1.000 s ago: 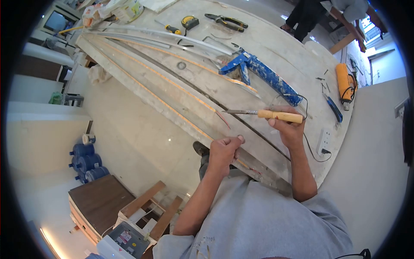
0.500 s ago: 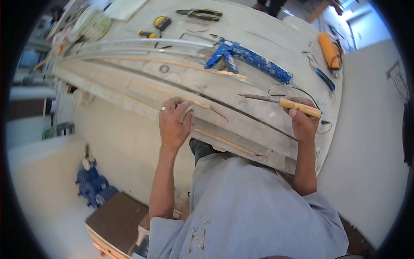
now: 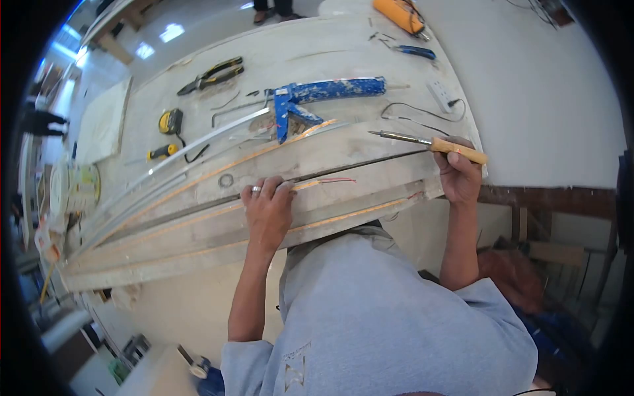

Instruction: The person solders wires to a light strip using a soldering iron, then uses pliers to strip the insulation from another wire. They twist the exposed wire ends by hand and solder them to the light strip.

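Observation:
My right hand [image 3: 461, 173] is closed round the wooden handle of a soldering iron [image 3: 422, 142], whose metal tip points left above the worktable. Fingers bent, my left hand [image 3: 269, 211] rests at a thin LED strip [image 3: 306, 185] and seems to pinch it against the table. Red wires [image 3: 340, 179] stick out from the strip's right end. A second strip [image 3: 356, 216] runs along the near edge of the table, below the first. A dark groove [image 3: 370, 163] crosses the tabletop just beyond my left hand.
On the worktable [image 3: 317, 59] lie a blue caulking gun [image 3: 337, 89], pliers [image 3: 211, 76], a tape measure [image 3: 170, 121], a screwdriver [image 3: 162, 152], a blue cutter [image 3: 416, 51], an orange tool [image 3: 399, 16] and a power strip [image 3: 440, 97]. A person's feet [image 3: 271, 14] show beyond it.
The view has turned, so the table lies more level. My left hand has come down onto the strip, which it was near before. My right hand still holds the soldering iron.

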Tool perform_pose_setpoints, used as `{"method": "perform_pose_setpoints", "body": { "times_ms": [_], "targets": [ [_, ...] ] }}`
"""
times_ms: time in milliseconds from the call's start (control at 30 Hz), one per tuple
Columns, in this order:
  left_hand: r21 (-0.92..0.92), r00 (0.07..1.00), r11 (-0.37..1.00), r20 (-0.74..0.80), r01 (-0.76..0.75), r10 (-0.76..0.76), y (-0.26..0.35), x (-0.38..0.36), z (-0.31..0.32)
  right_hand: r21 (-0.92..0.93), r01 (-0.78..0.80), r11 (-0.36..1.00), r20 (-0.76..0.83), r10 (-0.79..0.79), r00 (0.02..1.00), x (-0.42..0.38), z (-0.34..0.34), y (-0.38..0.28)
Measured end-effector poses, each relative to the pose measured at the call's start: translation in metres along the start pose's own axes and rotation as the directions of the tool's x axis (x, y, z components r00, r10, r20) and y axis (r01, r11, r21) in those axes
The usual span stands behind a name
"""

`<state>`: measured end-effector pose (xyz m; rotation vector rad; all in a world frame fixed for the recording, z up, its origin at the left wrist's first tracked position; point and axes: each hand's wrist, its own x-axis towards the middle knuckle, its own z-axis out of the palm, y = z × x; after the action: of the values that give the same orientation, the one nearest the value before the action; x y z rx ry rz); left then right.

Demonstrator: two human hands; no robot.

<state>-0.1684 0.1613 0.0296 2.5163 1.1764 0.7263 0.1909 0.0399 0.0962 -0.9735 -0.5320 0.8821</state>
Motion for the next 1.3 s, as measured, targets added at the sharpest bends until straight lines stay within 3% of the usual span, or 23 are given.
{"method": "perform_pose_setpoints", "body": {
  "times_ms": [367,600,733,1300],
  "targets": [
    [-0.115,0.972,0.968,-0.101,-0.222,0.211,0.027,0.055,-0.132,0.209,0.172,0.963,-0.180,-0.135,0.974,-0.021,0.004,0.001],
    [-0.183,0.967,0.960,-0.181,-0.212,0.179,0.037,0.077,-0.199,0.259,0.207,0.943,-0.158,-0.171,0.973,-0.017,0.013,0.005],
    [-0.116,0.949,0.961,-0.227,-0.249,0.219,0.037,0.086,-0.220,0.273,0.203,0.940,-0.141,-0.170,0.975,-0.007,0.019,0.006],
    [-0.214,0.947,0.938,-0.231,-0.272,0.222,0.037,0.112,-0.269,0.353,0.162,0.922,-0.029,-0.162,0.986,0.022,0.045,0.007]
  ]
}}
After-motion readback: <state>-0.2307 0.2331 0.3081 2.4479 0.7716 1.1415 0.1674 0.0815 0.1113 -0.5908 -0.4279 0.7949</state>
